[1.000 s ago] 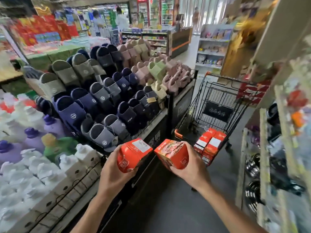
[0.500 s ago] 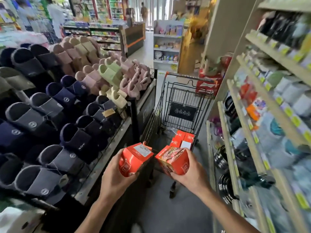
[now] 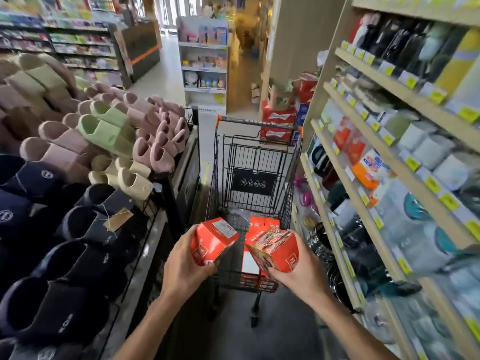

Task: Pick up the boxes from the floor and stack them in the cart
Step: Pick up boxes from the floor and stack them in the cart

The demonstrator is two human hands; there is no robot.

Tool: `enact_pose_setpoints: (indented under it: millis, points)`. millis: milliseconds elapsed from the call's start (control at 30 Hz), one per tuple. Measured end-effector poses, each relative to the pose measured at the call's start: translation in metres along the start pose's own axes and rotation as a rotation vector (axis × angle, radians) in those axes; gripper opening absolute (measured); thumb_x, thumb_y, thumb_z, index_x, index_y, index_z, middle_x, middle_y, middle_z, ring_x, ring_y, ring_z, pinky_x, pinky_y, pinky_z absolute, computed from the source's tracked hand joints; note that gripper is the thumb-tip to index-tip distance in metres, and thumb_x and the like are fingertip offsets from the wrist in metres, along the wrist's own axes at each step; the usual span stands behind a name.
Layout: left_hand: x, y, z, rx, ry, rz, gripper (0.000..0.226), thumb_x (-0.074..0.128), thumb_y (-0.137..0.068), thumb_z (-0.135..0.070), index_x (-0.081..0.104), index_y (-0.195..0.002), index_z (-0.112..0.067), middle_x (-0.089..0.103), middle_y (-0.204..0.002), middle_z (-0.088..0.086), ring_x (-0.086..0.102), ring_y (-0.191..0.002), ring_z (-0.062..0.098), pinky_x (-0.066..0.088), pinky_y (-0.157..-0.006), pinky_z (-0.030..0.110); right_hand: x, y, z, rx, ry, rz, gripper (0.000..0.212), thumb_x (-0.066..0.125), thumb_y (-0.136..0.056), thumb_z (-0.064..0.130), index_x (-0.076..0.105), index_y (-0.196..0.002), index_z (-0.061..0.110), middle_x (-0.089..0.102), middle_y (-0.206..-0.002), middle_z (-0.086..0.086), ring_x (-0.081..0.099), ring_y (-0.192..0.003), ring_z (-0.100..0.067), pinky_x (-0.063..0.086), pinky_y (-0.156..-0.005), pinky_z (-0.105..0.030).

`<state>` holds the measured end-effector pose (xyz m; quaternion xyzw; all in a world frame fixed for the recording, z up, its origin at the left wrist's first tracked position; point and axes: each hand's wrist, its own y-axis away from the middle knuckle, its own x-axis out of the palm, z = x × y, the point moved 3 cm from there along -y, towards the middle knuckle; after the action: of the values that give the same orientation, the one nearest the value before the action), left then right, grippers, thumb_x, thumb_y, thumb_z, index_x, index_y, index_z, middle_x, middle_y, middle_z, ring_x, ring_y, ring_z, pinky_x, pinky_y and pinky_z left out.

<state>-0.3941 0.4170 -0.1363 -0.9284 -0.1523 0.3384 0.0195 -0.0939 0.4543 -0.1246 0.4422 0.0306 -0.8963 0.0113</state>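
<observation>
My left hand (image 3: pixel 183 266) grips an orange-red box (image 3: pixel 211 240) with a white label on its top face. My right hand (image 3: pixel 298 275) grips a second orange-red box (image 3: pixel 276 249) that has a food picture on its upper side. I hold both boxes tilted, just over the near end of a black wire shopping cart (image 3: pixel 255 152). Inside the cart lie several more orange-red boxes (image 3: pixel 259 229), partly hidden behind the two in my hands.
A slipper display (image 3: pixel 85 162) runs along the left of the narrow aisle. Wooden shelves (image 3: pixel 389 162) with cups and bottles line the right. Red beer cartons (image 3: pixel 279 123) sit on the floor beyond the cart. A white shelf unit (image 3: pixel 204 61) stands further back.
The view has swung right and forward along the aisle. The cart is now straight ahead and much closer, and both held boxes have reached its near end.
</observation>
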Motion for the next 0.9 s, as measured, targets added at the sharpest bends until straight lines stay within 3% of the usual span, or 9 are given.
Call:
enact_pose_setpoints:
  millis: [167,300,467,600,767,900]
  points:
    - [0.031,-0.061,0.007,0.007,0.008,0.064,0.102,0.091,-0.055,-0.048,0.036,-0.141,-0.046,0.058,-0.126,-0.023,0.058,-0.115,0.001,0.054,-0.094,0.037,0.012,-0.052,-0.015,0.074,0.021,-0.025,0.111,0.082,-0.054,0.067,0.029,-0.147,0.04,0.063,-0.131,0.007,0.065,-0.104,-0.016,0.059,-0.081,-0.036]
    - [0.056,-0.109,0.008,0.014,0.01,0.08,0.103,0.092,-0.055,-0.046,0.034,-0.139,-0.049,0.057,-0.127,-0.025,0.057,-0.116,0.001,0.052,-0.096,0.032,0.027,-0.103,-0.029,0.088,0.013,-0.02,0.112,0.087,-0.057,0.063,0.027,-0.148,0.037,0.062,-0.129,0.005,0.066,-0.098,-0.014,0.057,-0.075,-0.026]
    - [0.079,-0.165,-0.002,-0.003,-0.005,0.085,0.1,0.09,-0.056,-0.055,0.034,-0.139,-0.049,0.056,-0.128,-0.024,0.056,-0.115,0.0,0.051,-0.096,0.032,0.036,-0.166,-0.043,0.086,-0.003,0.013,0.114,0.086,-0.058,0.064,0.024,-0.15,0.038,0.06,-0.135,0.004,0.066,-0.105,-0.017,0.06,-0.083,-0.033]
    - [0.094,-0.203,-0.002,-0.019,0.008,0.091,0.102,0.09,-0.056,-0.053,0.035,-0.141,-0.044,0.055,-0.128,-0.02,0.056,-0.117,0.004,0.051,-0.098,0.035,0.042,-0.207,-0.051,0.123,-0.011,0.031,0.114,0.087,-0.057,0.064,0.029,-0.15,0.034,0.06,-0.134,0.005,0.064,-0.104,-0.012,0.055,-0.081,-0.024]
    - [0.114,-0.239,0.009,-0.016,0.01,0.153,0.098,0.091,-0.057,-0.049,0.037,-0.138,-0.047,0.054,-0.124,-0.028,0.058,-0.113,0.0,0.055,-0.093,0.033,0.054,-0.24,-0.056,0.177,-0.071,0.044,0.108,0.092,-0.057,0.057,0.036,-0.146,0.031,0.062,-0.128,0.006,0.052,-0.092,-0.002,0.037,-0.066,-0.005]
    - [0.127,-0.272,0.033,-0.053,0.047,0.205,0.098,0.091,-0.057,-0.051,0.037,-0.14,-0.046,0.055,-0.122,-0.029,0.06,-0.109,-0.002,0.056,-0.09,0.03,0.075,-0.262,-0.056,0.258,-0.062,0.064,0.112,0.093,-0.058,0.054,0.034,-0.15,0.028,0.059,-0.131,0.001,0.051,-0.095,-0.005,0.041,-0.072,-0.008]
